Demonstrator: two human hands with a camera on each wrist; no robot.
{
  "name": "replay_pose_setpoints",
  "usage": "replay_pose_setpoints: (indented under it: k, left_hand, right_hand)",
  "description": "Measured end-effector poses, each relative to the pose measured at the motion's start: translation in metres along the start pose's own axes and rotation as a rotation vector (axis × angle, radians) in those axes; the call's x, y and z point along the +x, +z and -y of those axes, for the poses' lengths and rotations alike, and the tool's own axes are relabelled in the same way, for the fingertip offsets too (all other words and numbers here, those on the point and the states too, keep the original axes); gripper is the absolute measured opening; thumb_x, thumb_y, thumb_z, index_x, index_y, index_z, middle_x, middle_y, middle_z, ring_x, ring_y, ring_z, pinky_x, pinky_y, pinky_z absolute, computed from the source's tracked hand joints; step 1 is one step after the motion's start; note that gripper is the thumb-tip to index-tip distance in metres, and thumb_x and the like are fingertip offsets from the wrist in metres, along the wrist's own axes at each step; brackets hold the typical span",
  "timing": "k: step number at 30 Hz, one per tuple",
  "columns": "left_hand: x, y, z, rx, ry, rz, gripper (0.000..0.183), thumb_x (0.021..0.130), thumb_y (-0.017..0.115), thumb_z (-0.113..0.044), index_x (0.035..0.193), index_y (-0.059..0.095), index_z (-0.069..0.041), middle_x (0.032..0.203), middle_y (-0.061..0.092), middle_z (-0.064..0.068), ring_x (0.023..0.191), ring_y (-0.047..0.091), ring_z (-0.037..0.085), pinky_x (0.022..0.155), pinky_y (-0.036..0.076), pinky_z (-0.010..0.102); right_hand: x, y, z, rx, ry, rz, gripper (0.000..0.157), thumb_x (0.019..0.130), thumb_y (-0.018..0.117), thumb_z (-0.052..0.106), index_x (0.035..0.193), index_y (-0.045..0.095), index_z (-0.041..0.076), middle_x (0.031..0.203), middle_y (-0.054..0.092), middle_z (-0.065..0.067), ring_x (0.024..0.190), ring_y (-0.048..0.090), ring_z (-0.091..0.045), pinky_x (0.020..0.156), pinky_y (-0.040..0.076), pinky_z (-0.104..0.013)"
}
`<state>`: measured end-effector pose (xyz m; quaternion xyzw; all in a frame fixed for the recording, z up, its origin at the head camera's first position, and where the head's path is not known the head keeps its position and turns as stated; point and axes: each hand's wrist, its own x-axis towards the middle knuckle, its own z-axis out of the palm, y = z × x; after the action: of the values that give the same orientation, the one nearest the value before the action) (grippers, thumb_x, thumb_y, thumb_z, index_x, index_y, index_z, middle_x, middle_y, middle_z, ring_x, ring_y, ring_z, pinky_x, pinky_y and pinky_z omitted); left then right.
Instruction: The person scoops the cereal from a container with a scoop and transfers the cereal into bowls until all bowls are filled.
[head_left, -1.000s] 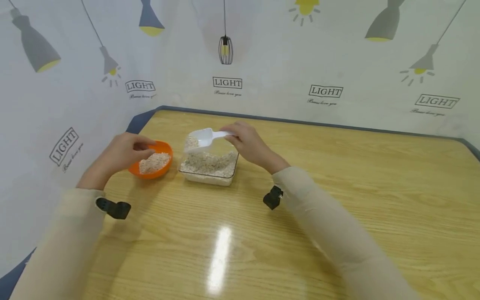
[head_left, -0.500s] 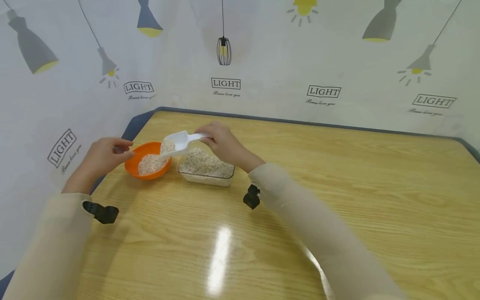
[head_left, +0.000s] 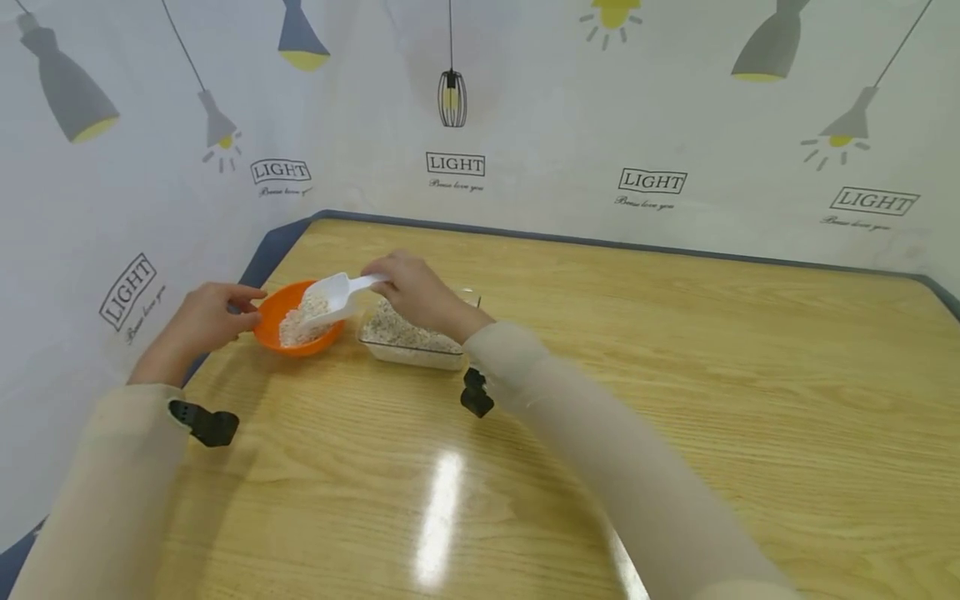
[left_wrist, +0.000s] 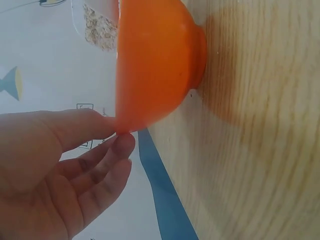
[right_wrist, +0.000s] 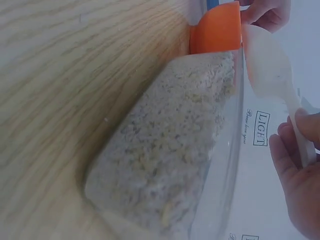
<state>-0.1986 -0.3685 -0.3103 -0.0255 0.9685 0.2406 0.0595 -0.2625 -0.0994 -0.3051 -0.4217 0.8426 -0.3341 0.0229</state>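
Note:
My right hand (head_left: 416,292) grips the handle of a white scoop (head_left: 339,292), also seen in the right wrist view. Oats lie in the scoop, which tilts over an orange bowl (head_left: 279,312) with oats (head_left: 296,330) in its bottom. In the left wrist view, the thumb and a finger of my left hand (left_wrist: 65,165) pinch the rim of the bowl (left_wrist: 155,65). Right beside the bowl stands a clear rectangular container (right_wrist: 225,165) of oats (right_wrist: 165,135), partly hidden by my right hand in the head view.
Bowl and container stand on a wood-grain table (head_left: 570,400) at its far left. Behind and to the left rise white walls (head_left: 540,125) printed with lamps. A dark blue edge (head_left: 525,237) runs along the table's back.
My right hand has carried the scoop leftward from above the container to the bowl and tilted it. My left hand has drawn back left and taken hold of the bowl's rim.

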Motion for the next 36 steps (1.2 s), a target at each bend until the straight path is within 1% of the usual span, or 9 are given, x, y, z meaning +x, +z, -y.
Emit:
replay_pose_setpoints:
  k: [2,6,15,21,28,31,36]
  left_hand:
    - [0.001,0.001,0.001,-0.011,-0.001,0.001,0.04,0.09,0.053,-0.007,0.126,0.047,0.01,0.107,0.052,0.031,0.082,0.056,0.035,0.062,0.052,0.035]
    - [0.002,0.002,0.002,-0.013,-0.007,-0.009,0.039,0.09,0.052,-0.005,0.125,0.048,0.009,0.106,0.052,0.031,0.08,0.057,0.034,0.061,0.052,0.034]
    - [0.001,0.001,-0.002,-0.018,-0.011,-0.005,0.039,0.089,0.053,-0.005,0.124,0.049,0.011,0.104,0.053,0.031,0.076,0.057,0.032,0.059,0.051,0.032]
    - [0.001,0.0,-0.004,-0.008,-0.011,-0.008,0.038,0.089,0.052,-0.005,0.123,0.05,0.011,0.102,0.055,0.031,0.072,0.057,0.03,0.058,0.051,0.032]
    - [0.0,0.0,-0.003,-0.012,-0.022,-0.002,0.038,0.089,0.053,-0.005,0.123,0.05,0.011,0.101,0.056,0.03,0.074,0.058,0.031,0.058,0.051,0.031]
    - [0.0,0.001,-0.002,-0.008,-0.02,-0.006,0.038,0.089,0.053,-0.005,0.123,0.05,0.011,0.1,0.056,0.03,0.072,0.057,0.03,0.058,0.05,0.031]
    - [-0.001,0.002,-0.001,0.001,-0.021,-0.009,0.038,0.09,0.053,-0.006,0.123,0.05,0.011,0.098,0.057,0.029,0.071,0.057,0.029,0.057,0.049,0.031]
  right_hand:
    - [0.001,0.002,0.002,-0.004,0.002,0.012,0.026,0.093,0.05,0.009,0.117,0.06,0.001,0.108,0.059,-0.01,0.098,0.051,-0.018,0.083,0.041,-0.021]
    - [0.004,0.005,0.003,-0.018,-0.002,0.026,0.026,0.094,0.05,0.009,0.117,0.059,0.0,0.107,0.058,-0.011,0.097,0.052,-0.019,0.083,0.042,-0.021]
    - [0.006,0.007,0.005,-0.039,-0.001,0.035,0.028,0.094,0.05,0.009,0.119,0.058,0.001,0.107,0.057,-0.011,0.097,0.052,-0.018,0.084,0.041,-0.02]
    - [0.011,0.009,0.009,-0.063,0.002,0.044,0.028,0.093,0.052,0.008,0.119,0.059,0.002,0.106,0.056,-0.009,0.096,0.051,-0.016,0.084,0.04,-0.018]
    - [0.015,0.014,0.016,-0.158,-0.067,0.056,0.027,0.091,0.054,0.004,0.117,0.061,0.002,0.102,0.055,-0.008,0.092,0.049,-0.015,0.081,0.039,-0.016]
    - [0.015,0.014,0.018,-0.17,-0.088,0.063,0.028,0.089,0.056,0.002,0.117,0.061,0.003,0.101,0.055,-0.007,0.091,0.048,-0.014,0.08,0.039,-0.017]
    - [0.015,0.014,0.02,-0.177,-0.099,0.067,0.03,0.088,0.057,0.001,0.117,0.06,0.003,0.103,0.055,-0.007,0.093,0.048,-0.015,0.082,0.039,-0.017]
